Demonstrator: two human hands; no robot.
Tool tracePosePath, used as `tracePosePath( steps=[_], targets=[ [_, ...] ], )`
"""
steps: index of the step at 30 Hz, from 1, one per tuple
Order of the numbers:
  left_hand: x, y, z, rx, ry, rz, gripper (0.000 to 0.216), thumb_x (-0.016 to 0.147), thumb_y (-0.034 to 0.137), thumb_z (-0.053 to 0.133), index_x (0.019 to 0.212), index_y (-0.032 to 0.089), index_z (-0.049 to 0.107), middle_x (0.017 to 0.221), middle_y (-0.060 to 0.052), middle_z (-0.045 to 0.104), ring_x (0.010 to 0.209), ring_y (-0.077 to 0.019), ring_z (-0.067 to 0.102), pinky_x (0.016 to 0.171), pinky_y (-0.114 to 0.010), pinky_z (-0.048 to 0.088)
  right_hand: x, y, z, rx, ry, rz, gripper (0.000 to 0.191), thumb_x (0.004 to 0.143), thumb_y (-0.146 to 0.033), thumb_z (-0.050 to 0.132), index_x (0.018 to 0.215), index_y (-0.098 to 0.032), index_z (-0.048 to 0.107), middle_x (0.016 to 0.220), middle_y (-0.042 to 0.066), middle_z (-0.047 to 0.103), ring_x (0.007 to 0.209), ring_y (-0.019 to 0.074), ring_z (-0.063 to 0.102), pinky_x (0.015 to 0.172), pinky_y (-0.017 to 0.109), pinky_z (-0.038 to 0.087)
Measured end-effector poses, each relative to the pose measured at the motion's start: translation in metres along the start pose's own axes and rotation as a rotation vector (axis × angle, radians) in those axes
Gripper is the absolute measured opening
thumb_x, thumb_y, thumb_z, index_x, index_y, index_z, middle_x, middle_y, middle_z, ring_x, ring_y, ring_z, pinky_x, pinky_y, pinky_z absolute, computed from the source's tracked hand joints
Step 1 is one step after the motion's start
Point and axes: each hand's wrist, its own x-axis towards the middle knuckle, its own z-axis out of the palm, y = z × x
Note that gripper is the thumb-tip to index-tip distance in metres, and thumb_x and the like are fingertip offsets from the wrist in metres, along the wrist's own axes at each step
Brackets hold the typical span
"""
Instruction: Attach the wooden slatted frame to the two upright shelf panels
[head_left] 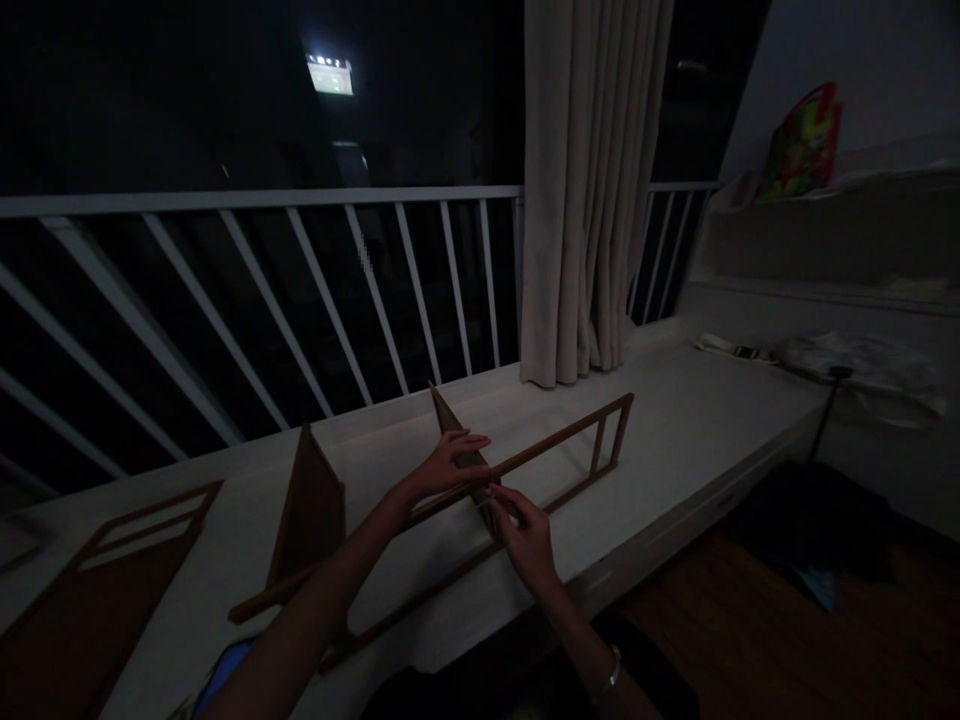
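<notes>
A brown wooden frame (566, 432) stands on its long edge on the white surface, with two upright panels joined to it. My left hand (442, 468) is at the joint of the top rail and the middle panel (444, 408), its fingers over the panel and its thumb by the rail. Just below, my right hand (527, 535) pinches a thin, light metal rod (484, 501) against this joint. Whether the rod is bent like a hex key is too dark to tell. The other panel (307, 510) stands to the left, partly behind my left forearm.
Another wooden panel with slats (142, 560) lies flat at the left. A white railing (360, 300) and a beige curtain (577, 200) border the back. Bags (862, 365) and a strap lie at the right end. A blue object (225, 665) shows beneath my left arm.
</notes>
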Motion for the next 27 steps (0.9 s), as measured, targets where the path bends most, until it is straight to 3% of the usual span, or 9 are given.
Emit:
tracePosePath(
  steps=[13, 23, 27],
  targets=[
    [0.0, 0.0, -0.001, 0.014, 0.007, 0.002, 0.052, 0.066, 0.048, 0.055, 0.113, 0.028, 0.048, 0.121, 0.0, 0.046, 0.12, -0.0177, 0.022, 0.1, -0.034, 0.022, 0.009, 0.0, -0.001, -0.034, 0.104, -0.099, 0.01, 0.072, -0.025, 0.056, 0.076, -0.02, 0.064, 0.083, 0.004, 0.057, 0.081, 0.0143, 0.053, 0.072, 0.03, 0.044],
    [0.0, 0.001, 0.0, 0.015, 0.008, -0.005, 0.05, 0.066, 0.048, 0.055, 0.112, 0.029, 0.049, 0.12, 0.0, 0.047, 0.119, -0.0182, 0.024, 0.1, -0.035, 0.023, 0.012, 0.001, -0.005, 0.065, 0.121, 0.041, 0.015, 0.072, -0.03, 0.055, 0.073, -0.016, 0.06, 0.076, 0.005, 0.06, 0.074, 0.015, 0.056, 0.069, 0.029, 0.047],
    [0.001, 0.0, 0.0, 0.003, 0.011, -0.007, 0.051, 0.065, 0.048, 0.057, 0.112, 0.029, 0.05, 0.119, -0.001, 0.047, 0.12, -0.0191, 0.024, 0.1, -0.036, 0.022, 0.013, 0.005, -0.006, 0.145, 0.162, 0.134, 0.023, 0.069, -0.03, 0.058, 0.087, -0.017, 0.054, 0.076, 0.004, 0.061, 0.071, 0.0142, 0.058, 0.067, 0.028, 0.048]
  ],
)
